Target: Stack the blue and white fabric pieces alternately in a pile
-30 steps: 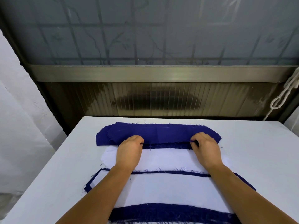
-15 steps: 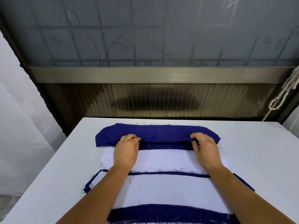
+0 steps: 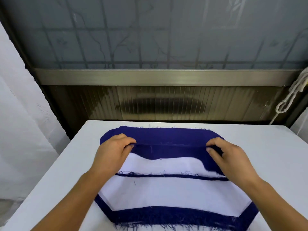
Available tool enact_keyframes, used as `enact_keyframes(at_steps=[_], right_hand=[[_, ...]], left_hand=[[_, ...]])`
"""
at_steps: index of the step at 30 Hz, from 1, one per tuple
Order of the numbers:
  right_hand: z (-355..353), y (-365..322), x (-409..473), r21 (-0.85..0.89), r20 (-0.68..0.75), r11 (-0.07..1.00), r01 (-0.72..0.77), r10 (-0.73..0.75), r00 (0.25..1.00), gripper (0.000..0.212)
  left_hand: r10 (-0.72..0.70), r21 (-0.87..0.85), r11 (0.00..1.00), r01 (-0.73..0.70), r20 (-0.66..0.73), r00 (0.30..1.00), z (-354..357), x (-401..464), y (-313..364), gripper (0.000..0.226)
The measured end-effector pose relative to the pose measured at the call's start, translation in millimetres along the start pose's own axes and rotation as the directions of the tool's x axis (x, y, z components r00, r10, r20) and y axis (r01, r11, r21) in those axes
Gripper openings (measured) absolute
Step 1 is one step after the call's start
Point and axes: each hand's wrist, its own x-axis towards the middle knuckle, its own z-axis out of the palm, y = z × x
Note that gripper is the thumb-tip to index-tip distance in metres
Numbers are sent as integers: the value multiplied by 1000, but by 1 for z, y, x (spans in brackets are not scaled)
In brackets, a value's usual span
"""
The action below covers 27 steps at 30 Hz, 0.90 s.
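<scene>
A dark blue fabric piece [image 3: 168, 150] lies folded over at the far end of the pile, its loose edge drooping toward me over a white piece [image 3: 163, 166]. My left hand [image 3: 113, 151] pinches the fold at its left end. My right hand [image 3: 228, 155] pinches it at the right end. Nearer me, another white piece [image 3: 166, 192] lies on top of a wide blue piece [image 3: 175, 217], and a thin blue edge [image 3: 175, 176] shows between the two white pieces.
The pile sits on a white table [image 3: 266, 152]. Behind the table stands a dark ribbed panel with a metal rail [image 3: 158, 77] under frosted glass. A white rope [image 3: 290, 97] hangs at the far right. White cloth hangs at the left.
Both hands have lifted the blue piece's fold and drawn it toward me, so more blue fabric now hangs over the far white piece. The hands have moved further apart.
</scene>
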Motion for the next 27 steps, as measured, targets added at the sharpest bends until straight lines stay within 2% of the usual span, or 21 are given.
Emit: enact_keyframes(at_steps=[3, 6, 7, 9, 10, 12, 15, 17, 19, 21, 24, 27], right_hand=[[-21, 4, -9, 142, 251, 984, -112, 73, 965, 10], [-28, 7, -10, 238, 485, 951, -198, 60, 873, 13], [-27, 9, -10, 216, 530, 955, -201, 59, 846, 14], [-24, 10, -12, 155, 582, 967, -202, 76, 809, 12], [-22, 11, -12, 133, 585, 972, -195, 82, 807, 11], [-19, 12, -10, 99, 514, 982, -160, 87, 854, 13], [-24, 5, -8, 53, 247, 994, -90, 74, 966, 12], [-28, 0, -11, -26, 30, 1000, 15, -14, 999, 11], [-30, -1, -21, -146, -134, 976, 162, -182, 974, 13], [-26, 7, -40, -249, -211, 920, 303, -357, 910, 13], [-4, 26, -77, -285, -190, 844, 454, -514, 836, 26], [22, 43, -107, -257, -145, 834, 488, -533, 834, 41]], left_hand=[[-28, -128, 990, 66, 278, 960, -25, -8, -4, 18], [11, -249, 953, 174, 601, 799, -39, -10, -8, 18], [30, -268, 943, 196, 658, 752, -40, -11, -8, 19], [38, -260, 944, 201, 696, 717, -39, -13, -6, 21], [26, -248, 947, 203, 690, 723, -37, -14, -6, 22], [-31, -203, 959, 199, 622, 783, -31, -13, -6, 18], [-97, -119, 981, 150, 367, 925, -28, -9, -3, 16], [-47, -104, 992, 68, 188, 981, -29, -10, -1, 17], [59, -70, 996, -55, 48, 997, -30, -17, 3, 14], [179, 10, 984, -179, -23, 983, -29, -31, 1, 15], [313, 55, 948, -313, 16, 950, -12, -68, -10, 30], [347, 12, 937, -349, 75, 935, 11, -104, -19, 50]])
